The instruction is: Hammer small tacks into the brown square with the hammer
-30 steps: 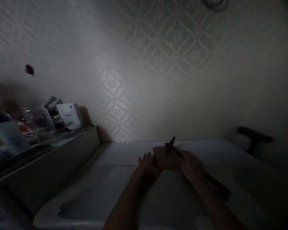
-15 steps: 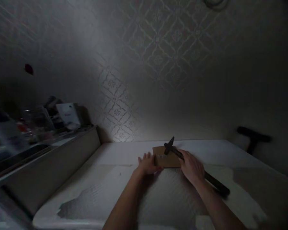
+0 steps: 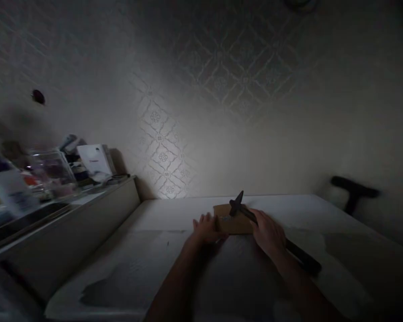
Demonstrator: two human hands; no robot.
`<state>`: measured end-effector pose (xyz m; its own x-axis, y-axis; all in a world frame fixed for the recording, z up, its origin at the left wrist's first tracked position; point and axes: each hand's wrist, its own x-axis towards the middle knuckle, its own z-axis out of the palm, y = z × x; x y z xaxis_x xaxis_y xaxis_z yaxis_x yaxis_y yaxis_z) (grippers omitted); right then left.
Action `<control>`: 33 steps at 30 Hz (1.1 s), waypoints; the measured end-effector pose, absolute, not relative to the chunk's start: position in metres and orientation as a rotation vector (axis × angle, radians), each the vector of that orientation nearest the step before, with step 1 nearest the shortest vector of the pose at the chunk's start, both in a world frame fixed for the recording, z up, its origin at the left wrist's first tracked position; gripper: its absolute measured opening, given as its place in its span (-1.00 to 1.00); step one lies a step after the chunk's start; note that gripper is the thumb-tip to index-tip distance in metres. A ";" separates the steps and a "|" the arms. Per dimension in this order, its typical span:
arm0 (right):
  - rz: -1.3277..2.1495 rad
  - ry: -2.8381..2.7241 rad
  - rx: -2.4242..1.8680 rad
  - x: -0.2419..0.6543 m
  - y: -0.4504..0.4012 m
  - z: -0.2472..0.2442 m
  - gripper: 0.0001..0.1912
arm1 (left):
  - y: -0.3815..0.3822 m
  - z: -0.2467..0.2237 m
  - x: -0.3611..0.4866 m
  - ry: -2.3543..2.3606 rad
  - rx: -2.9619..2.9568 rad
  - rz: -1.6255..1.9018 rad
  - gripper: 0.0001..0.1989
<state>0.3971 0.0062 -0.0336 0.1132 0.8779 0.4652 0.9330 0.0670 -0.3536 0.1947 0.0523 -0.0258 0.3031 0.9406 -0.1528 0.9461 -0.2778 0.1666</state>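
A hammer [image 3: 235,205] is held in my right hand [image 3: 268,232], which wraps round its handle partway along. Its dark head lies over a brown rectangular board [image 3: 240,227], and the handle's thick end [image 3: 304,256] sticks out past my wrist to the lower right. Whether the head touches the board I cannot tell. At the board's left end my left hand [image 3: 206,229] grips the corner, thumb along the front edge and the other fingers at the left side. Just below the hammer head, a short row of small pale marks or metal bits [image 3: 225,218] shows on the board; they are too small to name.
The board rests on a white table [image 3: 174,214] with a worn grey covering, against a patterned wall [image 3: 221,134]. On the left, a raised ledge [image 3: 97,201] carries a white box [image 3: 96,158] and clutter. A dark T-shaped thing [image 3: 354,192] stands by the right edge.
The light has shifted: the table and my forearms are darker, the wall lower right is brighter. My hands, hammer and board are nearly unmoved.
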 end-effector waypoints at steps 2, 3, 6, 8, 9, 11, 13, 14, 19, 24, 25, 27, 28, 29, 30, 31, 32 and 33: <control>-0.120 -1.758 -1.791 0.397 0.006 -0.034 -0.62 | 0.052 -0.026 0.195 1.729 2.354 -0.024 -0.07; -0.122 -1.762 -1.783 0.397 0.006 -0.034 -0.62 | 0.052 -0.026 0.195 1.727 2.355 -0.021 -0.07; -0.127 -1.769 -1.782 0.397 0.007 -0.035 -0.61 | 0.052 -0.026 0.195 1.732 2.347 -0.020 -0.06; -0.125 -1.756 -1.792 0.397 0.007 -0.035 -0.62 | 0.052 -0.026 0.195 1.735 2.346 -0.034 -0.04; -0.123 -1.756 -1.795 0.397 0.007 -0.035 -0.63 | 0.052 -0.026 0.195 1.736 2.343 -0.042 -0.03; -0.117 -1.762 -1.798 0.397 0.007 -0.034 -0.63 | 0.053 -0.027 0.195 1.736 2.343 -0.045 -0.03; -0.117 -1.770 -1.800 0.396 0.006 -0.033 -0.63 | 0.054 -0.028 0.195 1.734 2.345 -0.048 -0.04; -0.119 -1.768 -1.803 0.396 0.006 -0.033 -0.62 | 0.054 -0.028 0.195 1.736 2.350 -0.047 -0.05; -0.144 -1.758 -1.813 0.397 0.006 -0.034 -0.63 | 0.054 -0.028 0.194 1.730 2.363 -0.059 -0.06; -0.148 -1.754 -1.827 0.397 0.005 -0.033 -0.62 | 0.053 -0.026 0.194 1.744 2.362 -0.073 -0.06; -0.143 -1.754 -1.829 0.396 0.005 -0.032 -0.62 | 0.052 -0.026 0.195 1.744 2.363 -0.081 -0.07; -0.138 -1.758 -1.838 0.396 0.005 -0.032 -0.63 | 0.052 -0.025 0.195 1.743 2.361 -0.092 -0.07; -0.140 -1.761 -1.837 0.397 0.006 -0.033 -0.63 | 0.052 -0.025 0.195 1.743 2.361 -0.084 -0.07; -0.144 -1.758 -1.835 0.397 0.006 -0.033 -0.63 | 0.051 -0.025 0.195 1.743 2.360 -0.076 -0.07; -0.148 -1.756 -1.833 0.397 0.006 -0.033 -0.62 | 0.051 -0.024 0.195 1.744 2.358 -0.069 -0.07; -0.150 -1.754 -1.833 0.397 0.006 -0.033 -0.62 | 0.051 -0.024 0.195 1.745 2.355 -0.068 -0.07; -0.149 -1.755 -1.832 0.397 0.006 -0.033 -0.62 | 0.051 -0.024 0.195 1.742 2.354 -0.069 -0.07; -0.144 -1.759 -1.830 0.397 0.006 -0.033 -0.62 | 0.051 -0.023 0.195 1.738 2.356 -0.070 -0.06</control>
